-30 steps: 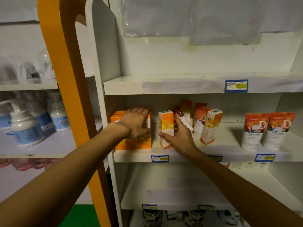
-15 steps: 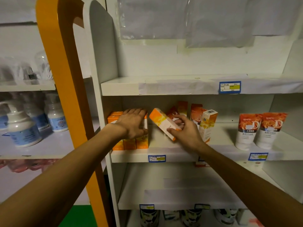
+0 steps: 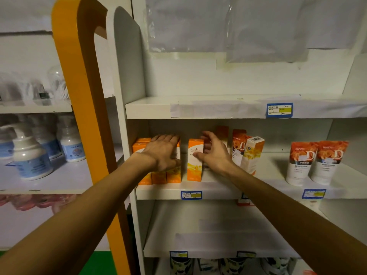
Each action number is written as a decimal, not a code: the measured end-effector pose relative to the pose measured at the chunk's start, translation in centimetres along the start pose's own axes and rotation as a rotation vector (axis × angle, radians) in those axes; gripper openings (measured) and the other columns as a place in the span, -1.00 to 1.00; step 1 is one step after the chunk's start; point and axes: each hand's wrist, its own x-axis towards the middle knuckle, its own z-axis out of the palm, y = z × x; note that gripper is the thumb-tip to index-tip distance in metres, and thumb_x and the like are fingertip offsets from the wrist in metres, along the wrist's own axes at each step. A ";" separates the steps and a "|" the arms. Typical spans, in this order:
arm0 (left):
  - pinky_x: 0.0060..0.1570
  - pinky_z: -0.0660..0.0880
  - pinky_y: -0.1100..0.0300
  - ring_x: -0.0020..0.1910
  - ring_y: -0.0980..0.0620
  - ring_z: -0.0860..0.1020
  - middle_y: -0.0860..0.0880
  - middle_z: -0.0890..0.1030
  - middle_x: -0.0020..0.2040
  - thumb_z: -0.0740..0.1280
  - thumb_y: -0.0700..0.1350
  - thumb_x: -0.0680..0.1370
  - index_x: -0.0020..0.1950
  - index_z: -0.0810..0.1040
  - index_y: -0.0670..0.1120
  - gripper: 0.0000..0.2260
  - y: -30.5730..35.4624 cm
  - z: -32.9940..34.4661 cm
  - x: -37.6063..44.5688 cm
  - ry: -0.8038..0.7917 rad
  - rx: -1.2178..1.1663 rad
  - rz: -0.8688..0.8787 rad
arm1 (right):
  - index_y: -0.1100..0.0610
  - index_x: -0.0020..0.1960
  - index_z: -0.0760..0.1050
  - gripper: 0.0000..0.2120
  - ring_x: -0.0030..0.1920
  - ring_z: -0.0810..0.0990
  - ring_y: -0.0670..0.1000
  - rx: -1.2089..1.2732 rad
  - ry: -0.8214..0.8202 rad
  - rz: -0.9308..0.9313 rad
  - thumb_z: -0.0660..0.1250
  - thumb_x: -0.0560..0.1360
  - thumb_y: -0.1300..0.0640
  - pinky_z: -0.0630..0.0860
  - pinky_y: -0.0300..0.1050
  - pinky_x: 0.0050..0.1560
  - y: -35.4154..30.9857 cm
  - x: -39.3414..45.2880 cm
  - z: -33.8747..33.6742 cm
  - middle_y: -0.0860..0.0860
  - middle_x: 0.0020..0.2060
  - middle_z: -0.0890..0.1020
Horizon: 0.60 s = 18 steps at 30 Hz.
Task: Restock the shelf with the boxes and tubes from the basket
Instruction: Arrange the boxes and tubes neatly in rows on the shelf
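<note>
Neighbouring shelf: pump bottles [image 3: 29, 157] with blue labels stand at far left, behind the orange post [image 3: 79, 108].
Orange box row: a group of orange boxes [image 3: 158, 176] stands upright at the left end of the middle shelf [image 3: 218, 192].
Left hand [image 3: 161, 151]: lies flat, palm down, fingers spread over the tops and fronts of that row, pressing rather than gripping.
Single box [image 3: 195, 159]: orange and white, upright on the same shelf, just right of the row with a narrow gap.
Right hand [image 3: 215, 153]: fingers loosely spread, thumb touching the single box's right side; not closed round it.
Further boxes [image 3: 252, 153]: orange-and-white cartons stand behind and right of the right hand.
Tubes [image 3: 317, 161]: two white tubes with orange tops stand cap-down at the right, touching each other.
Price tags [image 3: 191, 195]: blue labels on the shelf edges.
</note>
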 end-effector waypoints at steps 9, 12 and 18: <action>0.54 0.01 0.00 0.58 -0.10 0.11 -0.07 0.14 0.61 0.33 0.21 0.54 0.62 0.03 -0.03 -0.21 0.2 0.0 0.1 -0.001 -0.006 -0.008 | 0.04 0.47 0.32 -0.45 0.25 0.59 0.07 -0.064 0.043 0.034 0.42 0.53 0.15 0.61 0.11 0.16 3.3 -1.0 2.5 0.04 0.31 0.57; 0.56 0.02 -0.02 0.58 -0.10 0.10 -0.06 0.13 0.61 0.33 0.22 0.54 0.62 0.01 -0.02 -0.20 0.1 0.2 0.1 -0.009 -0.006 -0.008 | 0.03 0.48 0.31 -0.47 0.31 0.55 0.07 -0.108 0.025 -0.011 0.39 0.56 0.15 0.57 0.12 0.23 3.3 -0.5 3.2 0.04 0.33 0.55; 0.55 0.02 -0.02 0.58 -0.10 0.10 -0.06 0.14 0.61 0.33 0.22 0.54 0.62 0.00 -0.02 -0.19 0.1 0.2 0.3 -0.004 0.008 -0.002 | 0.02 0.51 0.28 -0.45 0.36 0.51 0.06 -0.172 0.012 -0.068 0.37 0.57 0.15 0.52 0.06 0.31 4.1 -0.2 4.8 0.03 0.36 0.52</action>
